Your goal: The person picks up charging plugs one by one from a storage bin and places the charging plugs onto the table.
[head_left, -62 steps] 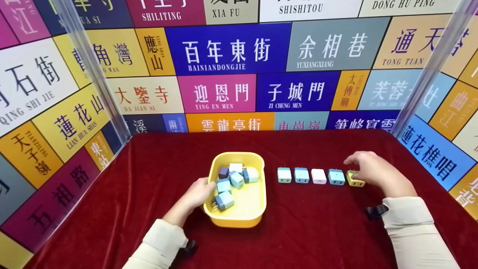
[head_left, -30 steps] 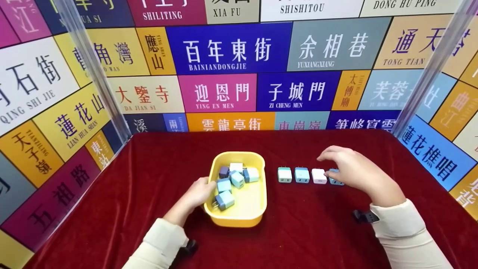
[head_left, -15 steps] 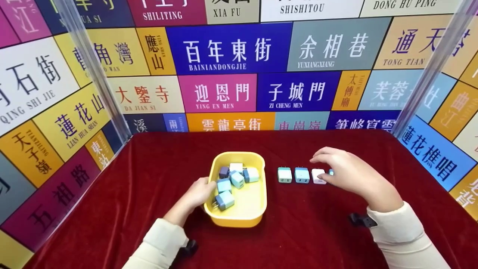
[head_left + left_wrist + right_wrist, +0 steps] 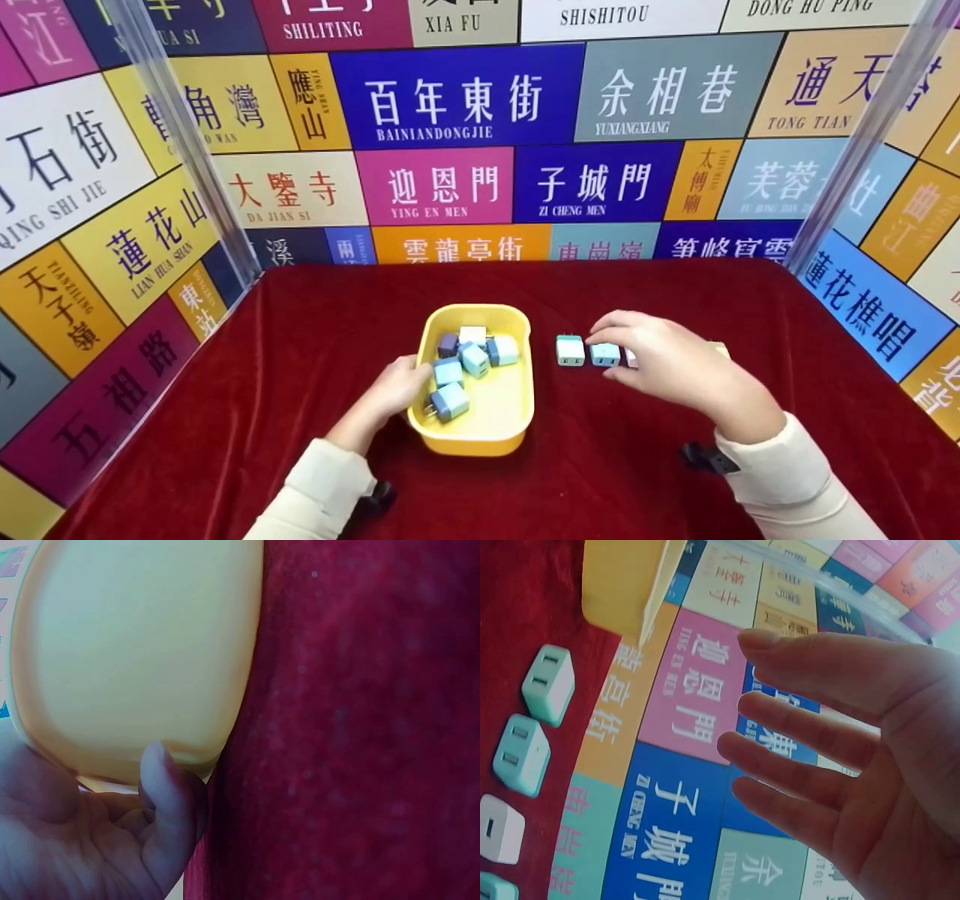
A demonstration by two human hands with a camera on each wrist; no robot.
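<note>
from my distant seat, i see the left hand (image 4: 400, 384) gripping the rim of the yellow box (image 4: 480, 445), in which several chargers (image 4: 451, 403) lie. the right hand (image 4: 671, 367) holds nothing; its fingers are spread near the pale-blue charger (image 4: 604, 355) on the worktop (image 4: 600, 457). i think a low brush could push this charger out of its row, and a careless left pull could tip the box.

Right hand (image 4: 666, 363) moved leftward — now near the second charger (image 4: 604, 355) from the left.
</note>
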